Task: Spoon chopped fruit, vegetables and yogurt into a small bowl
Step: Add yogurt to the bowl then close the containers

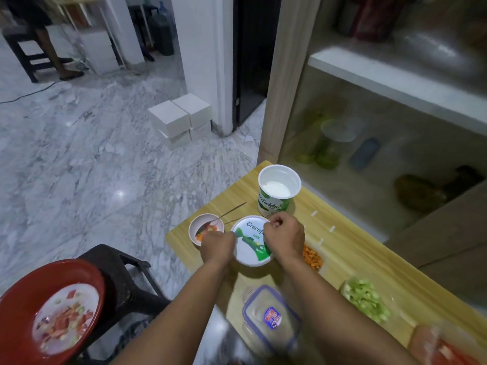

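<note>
A small pink bowl (198, 225) with chopped red, orange and green pieces stands at the table's left edge, and a metal spoon (227, 213) rests in it, handle pointing up right. The open yogurt tub (278, 190) stands behind. Its round white and green lid (252, 246) lies flat on the table between my hands. My left hand (217, 246) grips the lid's left rim. My right hand (284, 236) pinches its right rim. Chopped carrot (312, 257) lies right of my right hand, chopped green pieces (366, 299) farther right, and red pieces (445, 349) at the bottom right corner.
A clear lidded container with a blue rim (271, 316) sits on the wooden table (350, 256) near me. A red plate with mixed chopped food (50, 306) rests on a dark stool (123, 275) at the lower left. A glass-fronted cabinet (382, 114) stands behind the table.
</note>
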